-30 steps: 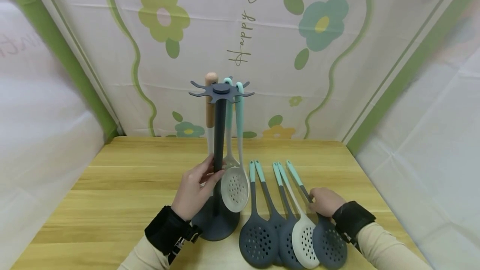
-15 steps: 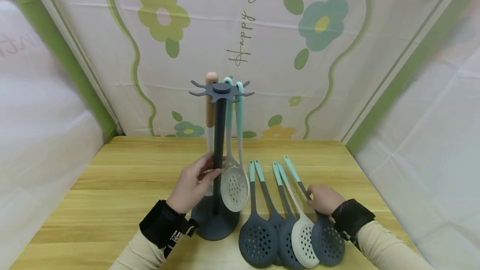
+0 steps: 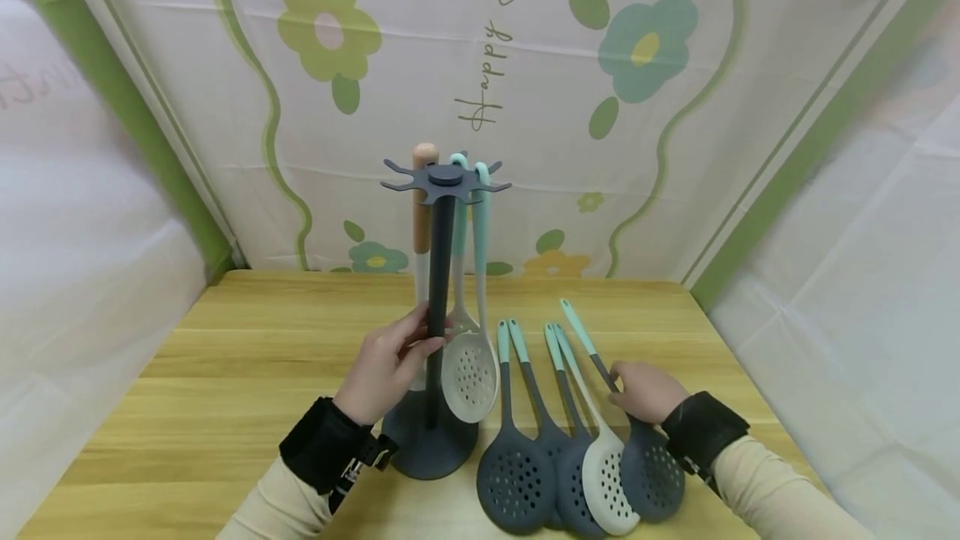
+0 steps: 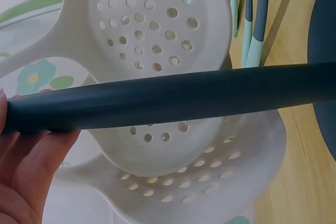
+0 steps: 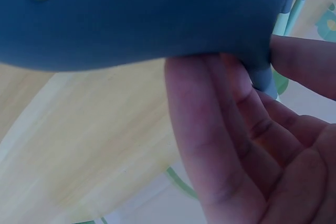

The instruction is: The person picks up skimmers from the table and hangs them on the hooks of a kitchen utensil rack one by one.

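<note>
A dark rotating-style utensil stand stands upright on the table, its hooked top above a round base. My left hand grips its pole at mid-height. From the hooks hang a wooden-handled utensil, whose lower end is hidden, and two pale perforated utensils with mint handles; the front one is a skimmer. On the right, my right hand pinches a dark grey skimmer with a mint handle end. Its fingers close on the neck, just by the perforated head.
Several skimmers lie side by side between the stand and my right hand: dark ones and a pale one, partly overlapping. The wooden table ends at a flower-printed cloth behind, with pale cloth walls on both sides.
My right hand and its skimmer have shifted slightly left and away from me, the handle end rising in view. My left hand has moved a little left while keeping the pole.
</note>
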A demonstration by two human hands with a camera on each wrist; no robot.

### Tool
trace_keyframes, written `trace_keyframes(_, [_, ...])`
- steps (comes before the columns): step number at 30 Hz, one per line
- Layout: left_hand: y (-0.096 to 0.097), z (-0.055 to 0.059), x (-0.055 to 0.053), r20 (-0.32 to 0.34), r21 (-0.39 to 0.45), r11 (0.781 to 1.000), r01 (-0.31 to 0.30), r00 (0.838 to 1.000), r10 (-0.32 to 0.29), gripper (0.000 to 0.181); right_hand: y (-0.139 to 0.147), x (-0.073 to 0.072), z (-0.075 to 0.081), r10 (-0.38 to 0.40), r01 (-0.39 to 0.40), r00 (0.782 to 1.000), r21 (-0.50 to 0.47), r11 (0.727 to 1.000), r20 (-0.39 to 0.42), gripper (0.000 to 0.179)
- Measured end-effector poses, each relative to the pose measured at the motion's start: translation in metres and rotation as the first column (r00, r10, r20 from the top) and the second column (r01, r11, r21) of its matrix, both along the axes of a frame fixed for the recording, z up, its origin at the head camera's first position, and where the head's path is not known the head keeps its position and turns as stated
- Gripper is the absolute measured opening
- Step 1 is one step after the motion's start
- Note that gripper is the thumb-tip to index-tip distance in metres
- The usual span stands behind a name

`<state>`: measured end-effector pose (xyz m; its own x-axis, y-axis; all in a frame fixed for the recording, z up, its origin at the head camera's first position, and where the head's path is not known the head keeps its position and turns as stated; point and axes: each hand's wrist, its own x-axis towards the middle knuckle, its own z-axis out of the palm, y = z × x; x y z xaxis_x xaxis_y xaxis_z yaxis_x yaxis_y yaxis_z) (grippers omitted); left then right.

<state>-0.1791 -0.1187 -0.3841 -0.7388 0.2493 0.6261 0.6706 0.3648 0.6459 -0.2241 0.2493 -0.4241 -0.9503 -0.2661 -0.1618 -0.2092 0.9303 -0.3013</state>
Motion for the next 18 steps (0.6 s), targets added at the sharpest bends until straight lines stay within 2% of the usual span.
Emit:
trace_keyframes(9, [0.0002, -0.0017, -0.0004, -0.043, -0.003, 0.999, -0.032, 0.999, 0.032, 0.036, -0.004, -0.0004, 0.0061, 0.033, -0.033, 0.999, 0.004, 0.999, -0.036, 0.026])
trace_keyframes(18, [0.0016, -0.0037, 0.0004, -0.028, 0.006, 0.998, -0.066, 0.997, 0.066, 0.037, -0.0067, -0.0006, 0.0095, 0.061, -0.062, 0.995, 0.0, 0.998, -0.078, 0.024])
